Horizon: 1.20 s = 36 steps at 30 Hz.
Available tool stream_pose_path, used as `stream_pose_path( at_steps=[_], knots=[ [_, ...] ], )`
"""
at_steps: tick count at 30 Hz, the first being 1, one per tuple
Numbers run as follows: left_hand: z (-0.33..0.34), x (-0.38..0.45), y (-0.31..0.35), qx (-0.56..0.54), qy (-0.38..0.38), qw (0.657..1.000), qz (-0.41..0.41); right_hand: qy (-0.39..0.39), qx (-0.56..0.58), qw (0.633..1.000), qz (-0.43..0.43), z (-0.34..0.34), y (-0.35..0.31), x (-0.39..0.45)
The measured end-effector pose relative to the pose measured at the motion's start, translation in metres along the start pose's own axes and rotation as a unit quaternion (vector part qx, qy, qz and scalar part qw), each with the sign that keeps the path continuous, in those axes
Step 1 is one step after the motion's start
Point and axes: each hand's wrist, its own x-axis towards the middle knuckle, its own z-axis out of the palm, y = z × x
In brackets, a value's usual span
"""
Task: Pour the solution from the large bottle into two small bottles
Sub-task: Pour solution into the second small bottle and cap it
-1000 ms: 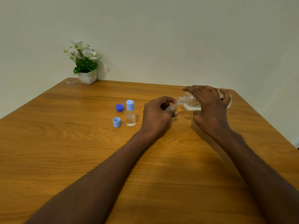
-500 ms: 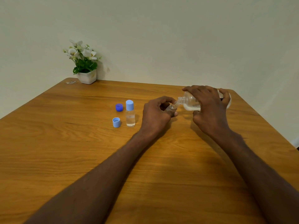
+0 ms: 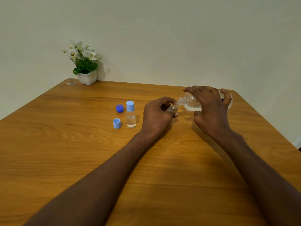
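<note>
- Head view: the right hand (image 3: 210, 110) wraps its grip around the big bottle (image 3: 192, 103), tipped neck-down over the bench (image 3: 65, 144); the left hand (image 3: 157, 116) pinches a small bottle (image 3: 173, 109) at its mouth.
- The second fill looks under way: a capped bottle (image 3: 131, 115) stands by two loose caps (image 3: 117, 123), holding liquid.
- Next, likely: level the big bottle gently, then cap.
- Any label is hidden; no writing readable.

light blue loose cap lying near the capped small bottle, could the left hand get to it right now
Probably not yet: the light blue loose cap lies unobstructed on the wooden table, but the left hand is holding a small clear bottle under the large bottle's mouth.
</note>
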Motion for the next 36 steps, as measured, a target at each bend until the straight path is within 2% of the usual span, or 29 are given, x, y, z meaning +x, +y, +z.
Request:
stream_pose_path(
  at_steps=[36],
  knots=[
    [0.0006, 0.0007, -0.0011, 0.003, -0.001, 1.000, 0.004, 0.005, -0.009, 1.000, -0.003, 0.0026, 0.0022, 0.0002]
  ],
)
